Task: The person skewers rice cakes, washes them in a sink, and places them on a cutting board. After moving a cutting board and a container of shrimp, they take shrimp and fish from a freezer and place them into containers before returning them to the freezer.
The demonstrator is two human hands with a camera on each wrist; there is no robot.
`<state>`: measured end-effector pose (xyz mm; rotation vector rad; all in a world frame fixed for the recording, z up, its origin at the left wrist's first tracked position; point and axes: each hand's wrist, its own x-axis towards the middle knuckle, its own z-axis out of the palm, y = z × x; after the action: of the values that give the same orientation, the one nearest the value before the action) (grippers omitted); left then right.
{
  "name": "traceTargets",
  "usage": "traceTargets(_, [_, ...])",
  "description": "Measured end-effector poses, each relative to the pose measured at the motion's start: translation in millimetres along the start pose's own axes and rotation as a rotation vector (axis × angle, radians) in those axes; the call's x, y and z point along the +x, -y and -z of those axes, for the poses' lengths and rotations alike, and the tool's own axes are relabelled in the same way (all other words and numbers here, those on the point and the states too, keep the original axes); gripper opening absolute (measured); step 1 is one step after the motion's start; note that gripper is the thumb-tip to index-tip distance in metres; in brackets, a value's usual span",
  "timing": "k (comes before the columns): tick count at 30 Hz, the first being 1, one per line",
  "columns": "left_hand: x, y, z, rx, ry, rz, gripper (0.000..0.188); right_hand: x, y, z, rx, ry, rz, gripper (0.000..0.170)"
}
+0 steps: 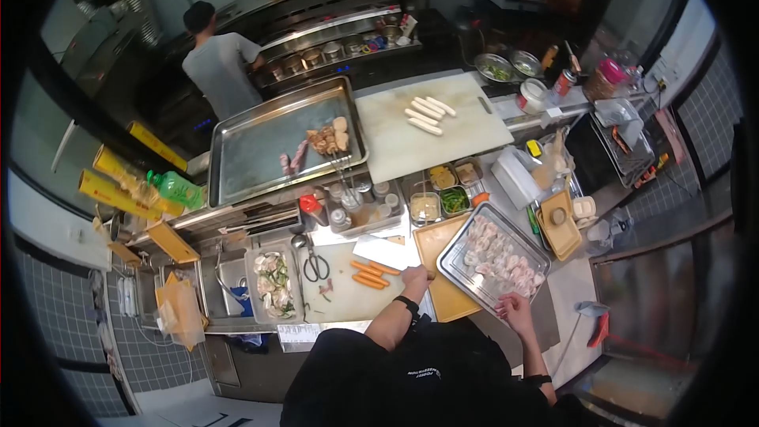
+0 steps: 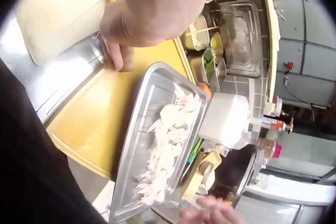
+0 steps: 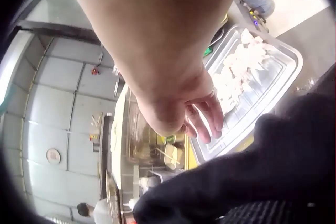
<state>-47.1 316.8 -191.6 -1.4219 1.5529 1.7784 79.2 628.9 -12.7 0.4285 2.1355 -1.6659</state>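
My left hand grips the brown handle of a cleaver, its broad bright blade lying over the white cutting board. Several orange sausages lie on that board beside the blade. Under the handle side is a yellow board. A metal tray of pale pinkish raw meat pieces overlaps the yellow board on the right. Near the tray's front corner hovers my right hand, fingers loosely bent and holding nothing; the right wrist view shows its fingers hanging beside the tray.
Scissors and a tub of sliced food stand left. Beyond are small food containers, a large steel tray with meat, and a long white board with white sausages. Another person stands at the back counter.
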Motion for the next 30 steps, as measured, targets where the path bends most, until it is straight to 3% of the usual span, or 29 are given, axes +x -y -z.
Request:
traceTargets(2, [18.0,18.3,8.9,0.149,0.092,-0.138,0.044,-12.4,-30.9,8.4,0.115,-0.154,-0.002,0.020])
traceTargets(4, [-43.1,-5.9,17.7,0.153,-0.006,-0.075,0.034,-29.7,-38.1,8.5,0.143,-0.170,-0.040,0.020])
traceTargets(6, [-58.2,-13.7,19.7,-0.459,-0.057,0.019,0.027,-31.2,-39.2,4.5,0.180,-0.189,-0.049,0.020])
traceTargets(8, [-56.6,-2.7,42.3,-0.517,-0.032,-0.038,0.025,-31.6,-45.4,-2.3,0.182,-0.163,-0.090,0.020])
traceTargets(10, [-100.8,-21.5,89.9,-0.368,0.172,-0.104,0.019,-27.5,-47.4,-11.3,0.200,-0.144,-0.106,0.019])
traceTargets(12, [-144.5,-37.0,139.6,-0.029,0.301,-0.183,0.016,-20.4,-45.2,-14.3,0.212,-0.127,-0.121,0.019])
traceTargets(14, [-224.3,-79.5,168.9,0.422,0.301,-0.391,0.021,-14.3,-42.2,-12.6,0.146,-0.029,-0.093,0.019])
traceTargets(15, [-253.0,-96.5,176.3,0.434,0.297,-0.393,0.021,-11.3,-42.5,-11.1,0.159,-0.029,-0.094,0.019])
traceTargets(17, [-292.7,-131.7,181.8,0.903,0.163,-1.034,0.023,0.2,-46.8,-6.2,0.157,-0.034,-0.075,0.020])
traceTargets(23, [-314.6,-260.9,110.6,1.103,-0.177,-1.353,0.025,29.0,-64.4,6.5,0.156,-0.071,-0.012,0.020])
traceTargets(26, [-248.3,-340.0,57.9,1.117,-0.242,-1.777,0.025,21.6,-58.3,17.4,0.178,-0.117,-0.034,0.020])
traceTargets(28, [-204.3,-395.5,20.2,1.350,-0.352,-1.784,0.027,8.4,-52.5,36.6,0.232,-0.153,-0.071,0.019])
traceTargets(30, [-150.9,-440.7,-11.4,1.389,-0.357,-1.788,0.028,-7.7,-62.1,45.6,0.303,-0.199,-0.129,0.019])
